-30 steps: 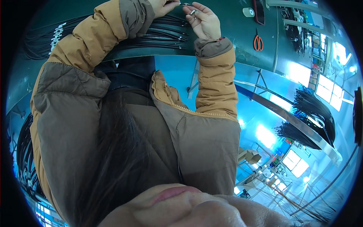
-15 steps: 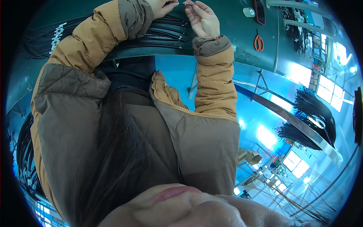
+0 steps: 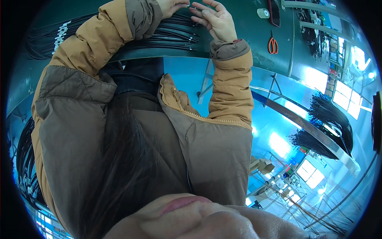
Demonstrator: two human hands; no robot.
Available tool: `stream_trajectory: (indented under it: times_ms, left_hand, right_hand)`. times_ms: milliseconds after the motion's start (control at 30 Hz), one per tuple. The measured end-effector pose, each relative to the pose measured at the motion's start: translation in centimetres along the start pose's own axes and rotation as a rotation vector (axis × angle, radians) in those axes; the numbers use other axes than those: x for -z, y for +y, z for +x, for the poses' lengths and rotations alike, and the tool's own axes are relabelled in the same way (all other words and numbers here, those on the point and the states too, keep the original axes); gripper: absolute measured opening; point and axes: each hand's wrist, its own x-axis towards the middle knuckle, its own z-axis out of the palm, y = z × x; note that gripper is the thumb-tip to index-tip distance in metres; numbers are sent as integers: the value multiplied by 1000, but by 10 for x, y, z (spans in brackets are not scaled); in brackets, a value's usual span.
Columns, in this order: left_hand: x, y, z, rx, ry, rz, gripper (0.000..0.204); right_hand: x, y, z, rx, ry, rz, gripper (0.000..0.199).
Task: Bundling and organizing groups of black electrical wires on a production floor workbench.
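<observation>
At the top edge of the view, my left hand pinches a thin black cable, its fingertips closed. The upper part of this hand is cut off by the frame. My right hand has its thumb and a finger on the cable's other side, while its remaining fingers are spread. The short dark stretch of cable spans the gap between both hands. Below and left of them, a bundle of black cables with small light tips lies on the dark green table.
White tags cross the bundle at the left. To the right lie orange-handled scissors, a white roll and a dark phone-like object. More black cables hang from a metal rack at the right.
My right hand has shifted slightly right and turned, with its fingers more spread. The left hand has barely moved and keeps its pinch on the cable.
</observation>
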Motion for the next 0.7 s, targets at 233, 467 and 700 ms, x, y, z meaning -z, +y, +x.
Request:
stream_trajectory:
  times_ms: [233,467,700]
  left_hand:
    - [6,-6,-2,-145,-121,111,9]
    - [12,-4,-5,-186,-96,-28,9]
    - [13,1,-4,-191,-86,-147,7]
  right_hand:
    - [-1,-21,-1,-120,-94,-236,41]
    - [4,-28,5,-185,-155,-180,37]
    - [17,-16,8,-158,-255,-2,33]
